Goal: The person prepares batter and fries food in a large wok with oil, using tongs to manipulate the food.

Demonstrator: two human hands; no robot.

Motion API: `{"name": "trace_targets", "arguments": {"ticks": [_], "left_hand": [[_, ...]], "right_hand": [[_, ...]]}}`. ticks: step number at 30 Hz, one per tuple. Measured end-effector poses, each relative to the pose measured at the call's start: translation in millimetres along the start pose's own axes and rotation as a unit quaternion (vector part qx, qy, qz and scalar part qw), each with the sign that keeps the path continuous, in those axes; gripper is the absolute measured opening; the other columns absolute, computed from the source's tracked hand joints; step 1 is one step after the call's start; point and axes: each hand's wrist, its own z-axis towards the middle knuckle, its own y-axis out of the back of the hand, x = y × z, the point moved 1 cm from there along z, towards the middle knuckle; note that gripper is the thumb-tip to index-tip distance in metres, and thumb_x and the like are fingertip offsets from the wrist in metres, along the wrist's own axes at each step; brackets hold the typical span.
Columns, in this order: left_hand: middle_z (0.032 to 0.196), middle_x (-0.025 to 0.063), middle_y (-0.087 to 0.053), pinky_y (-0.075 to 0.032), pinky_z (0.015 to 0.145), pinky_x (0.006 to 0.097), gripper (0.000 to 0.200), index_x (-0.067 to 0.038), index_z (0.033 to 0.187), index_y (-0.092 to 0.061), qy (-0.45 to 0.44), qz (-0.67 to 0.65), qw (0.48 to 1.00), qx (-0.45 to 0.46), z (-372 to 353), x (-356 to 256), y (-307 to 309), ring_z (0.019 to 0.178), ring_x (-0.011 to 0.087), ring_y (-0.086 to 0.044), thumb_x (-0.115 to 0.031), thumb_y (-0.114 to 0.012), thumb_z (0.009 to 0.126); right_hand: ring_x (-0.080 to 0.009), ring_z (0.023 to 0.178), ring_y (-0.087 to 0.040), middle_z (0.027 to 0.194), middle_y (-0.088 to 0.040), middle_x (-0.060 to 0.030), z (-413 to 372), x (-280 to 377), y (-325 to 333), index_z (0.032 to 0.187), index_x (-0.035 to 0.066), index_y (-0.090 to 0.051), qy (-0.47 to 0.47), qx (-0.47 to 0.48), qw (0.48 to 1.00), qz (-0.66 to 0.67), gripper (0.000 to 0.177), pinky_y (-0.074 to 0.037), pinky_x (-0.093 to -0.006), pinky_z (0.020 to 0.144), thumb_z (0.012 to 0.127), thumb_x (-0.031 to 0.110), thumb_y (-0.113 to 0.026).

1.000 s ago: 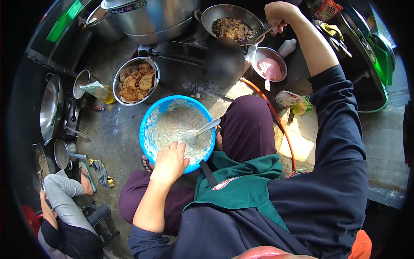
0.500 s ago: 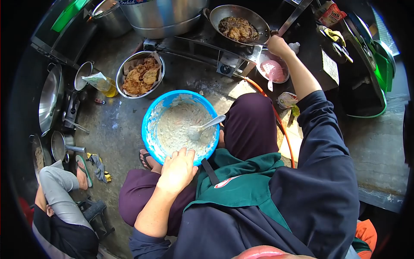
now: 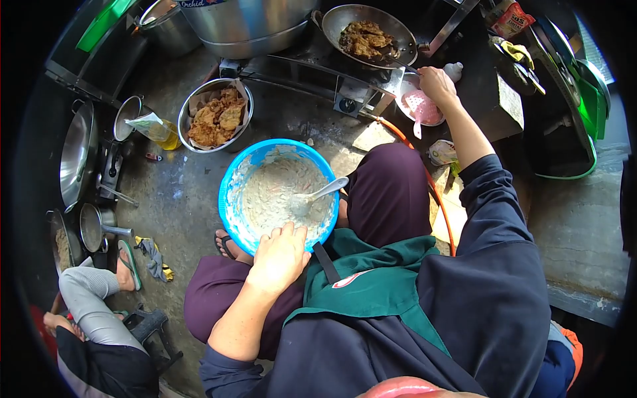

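Note:
My left hand (image 3: 282, 257) grips the near rim of a blue basin (image 3: 227, 182), its fingers reaching over the inside. Thick pale batter (image 3: 269, 192) fills the basin, and a ladle (image 3: 326, 189) rests in it with its handle leaning on the right rim. Out to the upper right, my right hand (image 3: 438, 87) is closed around a long-handled spatula (image 3: 403, 65). The spatula's far end reaches the browned fritters (image 3: 363, 40) in a wok (image 3: 335, 21), and its tip is hard to make out.
Fried fritters sit in a paper-lined steel bowl (image 3: 247, 126). A pink slotted scoop (image 3: 422, 106) lies in a bowl below the wok. An orange gas hose (image 3: 434, 192) runs past my right knee. At lower left sits another person (image 3: 93, 305). An oil bag (image 3: 162, 132) stands left.
My right hand has moved slightly down and to the right, bringing the spatula lower. The fritters in the wok have shifted. My left hand has slid a little rightward along the rim.

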Motion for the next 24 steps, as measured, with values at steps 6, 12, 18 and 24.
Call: {"name": "trace_targets", "arguments": {"ticks": [6,12,18,24], "left_hand": [[0.122,0.0203,-0.052,-0.047,0.085,0.0466,0.052,-0.003,0.121,-0.050,0.022,-0.028,0.995,0.088,9.1,-1.7,9.3,0.108,0.0353,-0.054,-0.025,-0.068,0.078],[0.121,0.0209,-0.053,-0.046,0.086,0.0472,0.052,-0.003,0.121,-0.051,0.025,-0.030,0.996,0.085,14.0,0.7,8.1,0.107,0.0359,-0.055,-0.025,-0.068,0.078],[0.122,0.0211,-0.053,-0.046,0.086,0.0478,0.052,-0.003,0.122,-0.051,0.035,-0.040,0.994,0.096,15.2,1.3,11.2,0.107,0.0363,-0.055,-0.024,-0.068,0.078],[0.123,0.0213,-0.053,-0.045,0.088,0.0463,0.052,-0.003,0.123,-0.051,0.031,-0.044,0.995,0.089,14.6,3.3,9.3,0.108,0.0363,-0.055,-0.023,-0.068,0.077]], "right_hand": [[-0.0349,0.091,-0.065,0.096,-0.067,-0.0197,18.7,3.8,-20.5,0.094,0.006,-0.070,-0.011,-0.004,0.999,-0.032,0.024,-0.053,-0.0424,0.078,0.082,0.009,-0.050],[-0.0350,0.088,-0.066,0.093,-0.067,-0.0209,32.0,17.4,-28.8,0.091,0.002,-0.070,-0.028,-0.002,0.999,-0.035,0.024,-0.054,-0.0420,0.076,0.082,0.007,-0.049],[-0.0353,0.099,-0.063,0.102,-0.066,-0.0211,57.7,5.0,-44.4,0.097,0.005,-0.070,-0.114,-0.016,0.990,0.083,0.023,-0.051,-0.0417,0.084,0.081,0.012,-0.054],[-0.0282,0.099,-0.064,0.102,-0.068,-0.0124,72.3,-2.5,-43.2,0.099,0.013,-0.072,-0.096,0.039,0.986,0.131,0.025,-0.050,-0.0352,0.087,0.077,0.014,-0.059]]}}
